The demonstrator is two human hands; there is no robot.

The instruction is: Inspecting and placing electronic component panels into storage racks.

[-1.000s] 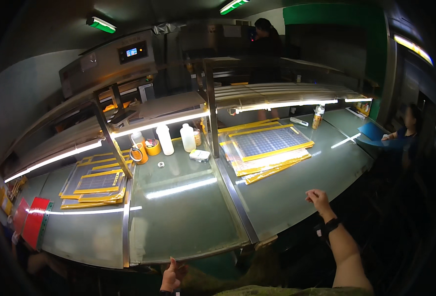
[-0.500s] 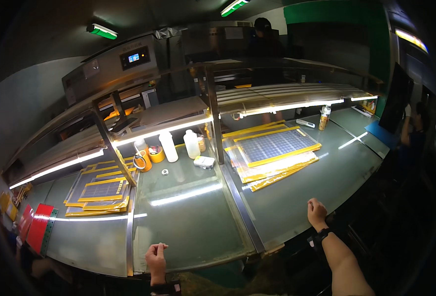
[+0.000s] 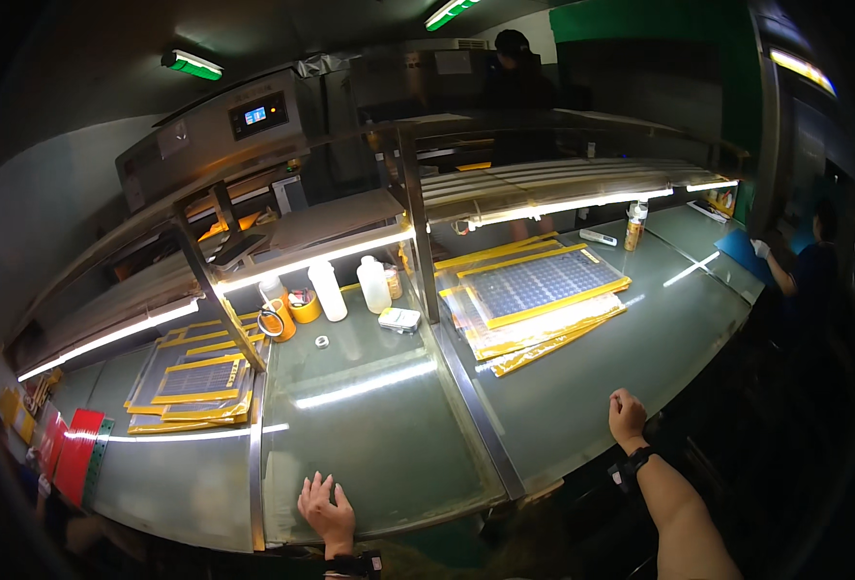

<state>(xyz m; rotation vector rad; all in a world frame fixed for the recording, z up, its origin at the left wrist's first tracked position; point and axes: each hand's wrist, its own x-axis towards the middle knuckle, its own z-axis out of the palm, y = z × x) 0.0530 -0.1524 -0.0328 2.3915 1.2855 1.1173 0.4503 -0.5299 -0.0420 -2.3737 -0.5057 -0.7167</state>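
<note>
A small lit screen (image 3: 255,116) glows on a grey machine (image 3: 210,147).

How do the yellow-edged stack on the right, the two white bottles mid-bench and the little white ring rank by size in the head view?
1. Stack
2. Left bottle and right bottle: too alike to rank
3. Ring

I cannot read any text here. On the machine (image 3: 207,145), the faint signs (image 3: 250,97) above the screen (image 3: 255,115) are too blurred for me, and what the screen itself shows is also too small to be read.
</note>
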